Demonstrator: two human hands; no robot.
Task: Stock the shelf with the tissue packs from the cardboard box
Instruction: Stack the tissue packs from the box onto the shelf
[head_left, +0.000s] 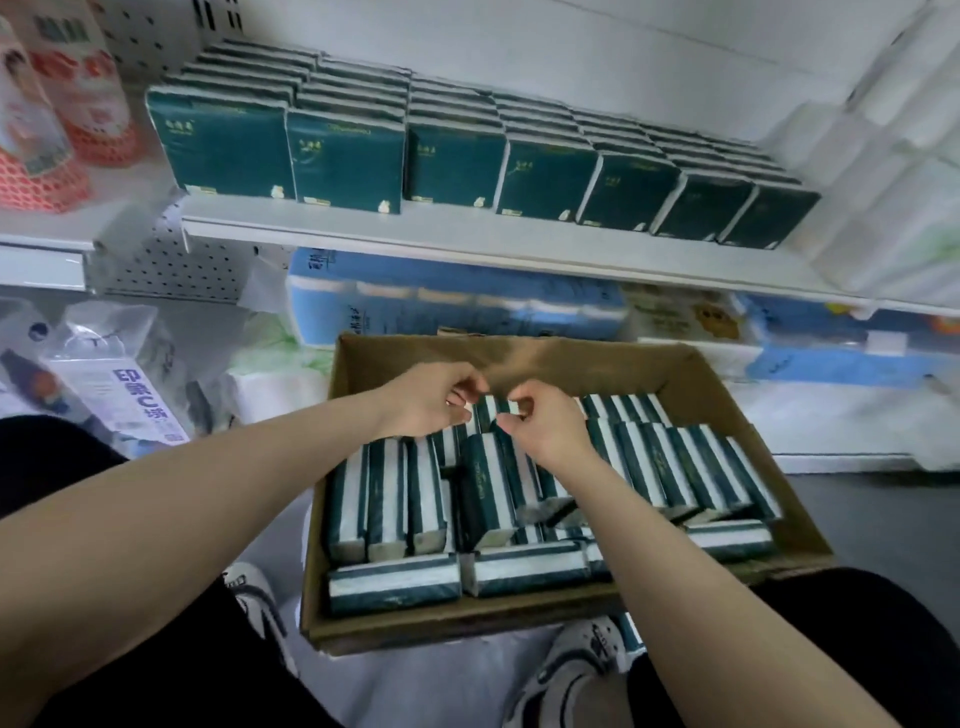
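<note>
Dark green tissue packs with white stripes fill most of the cardboard box. Most stand on edge in rows, a few lie flat along its near wall, and several in the middle lean askew. Both hands reach into the far half of the box, close together but not touching. The left hand has its fingers curled, pinching the white top end of a pack in the back row. The right hand pinches a white end just beside it. Whether they hold one pack or two neighbours cannot be told through the blur.

Beyond and above the box, the white shelf carries stocked packs of the same green. They stand upright in files, front faces outward, across nearly its whole width. Under that shelf, straight behind the box, lie blue-wrapped paper rolls. Left of the box sits a clear-wrapped pack with blue print against a white pegboard. Further up on that side stand red and white packages. Up and to the right of the box are stacked white rolls. At the near side of the box, a sneaker shows at its left corner and another sneaker just below its front wall.
</note>
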